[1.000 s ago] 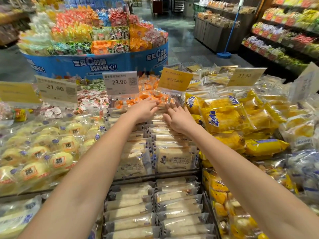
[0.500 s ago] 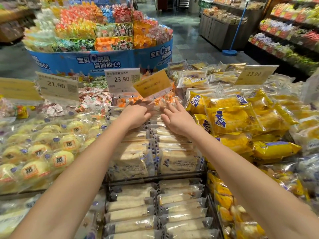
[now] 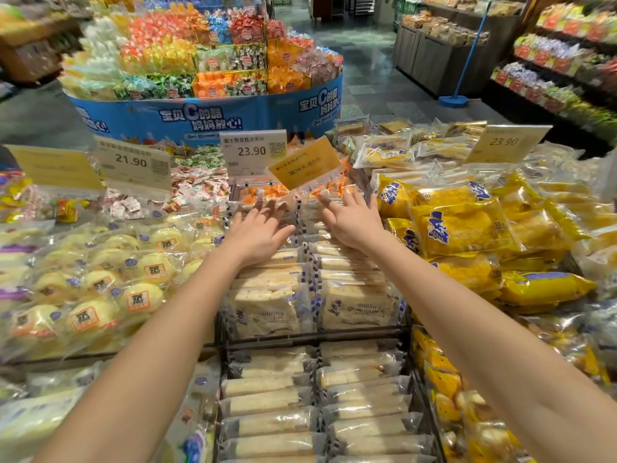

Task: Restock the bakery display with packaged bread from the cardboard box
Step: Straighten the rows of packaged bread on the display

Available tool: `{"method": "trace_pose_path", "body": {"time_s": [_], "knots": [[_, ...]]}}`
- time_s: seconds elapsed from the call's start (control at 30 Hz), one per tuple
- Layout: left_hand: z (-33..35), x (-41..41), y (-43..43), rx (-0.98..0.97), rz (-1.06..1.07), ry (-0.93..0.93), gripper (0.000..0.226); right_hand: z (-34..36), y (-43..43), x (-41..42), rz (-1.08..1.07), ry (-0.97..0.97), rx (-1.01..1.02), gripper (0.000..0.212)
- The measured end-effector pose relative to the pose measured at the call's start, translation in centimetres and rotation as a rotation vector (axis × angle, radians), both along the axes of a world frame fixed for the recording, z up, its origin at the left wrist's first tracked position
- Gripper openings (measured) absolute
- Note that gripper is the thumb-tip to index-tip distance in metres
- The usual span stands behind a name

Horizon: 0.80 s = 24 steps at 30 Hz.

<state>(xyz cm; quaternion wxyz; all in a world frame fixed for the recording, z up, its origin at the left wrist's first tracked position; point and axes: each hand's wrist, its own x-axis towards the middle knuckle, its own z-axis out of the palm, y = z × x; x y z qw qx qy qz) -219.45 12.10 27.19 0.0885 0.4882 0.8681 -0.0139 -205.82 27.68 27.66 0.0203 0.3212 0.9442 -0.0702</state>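
Observation:
Two rows of clear-wrapped white bread packs fill the upper wire tray of the display, with more packs in the tray below. My left hand lies flat with spread fingers on the far packs of the left row. My right hand lies the same way on the far packs of the right row. Neither hand holds anything. A yellow promo sign leans tilted just beyond my fingertips. No cardboard box is in view.
Yellow bread bags pile up on the right, round steamed buns on the left. Price signs stand at the back. Beyond them are a blue candy island, floor and shelves.
Both hands have opened out and moved slightly apart on the back packs. The yellow sign has tipped over to a slant.

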Motion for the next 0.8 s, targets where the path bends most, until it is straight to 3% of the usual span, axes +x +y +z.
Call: {"method": "trace_pose_path", "body": {"time_s": [0.3,0.47,0.8], "knots": [[0.8,1.4,-0.4,0.126,-0.011,-0.011,0.070,-0.8,0.2,0.0,-0.136,0.013,0.042,0.059],[-1.0,2.5,-0.5,0.062,0.043,-0.007,0.072,-0.3,-0.7,0.3,-0.136,-0.065,0.064,0.058],[0.9,2.3,-1.0,0.054,0.027,-0.074,0.069,0.1,-2.2,1.1,-0.149,0.018,0.063,0.061]]}}
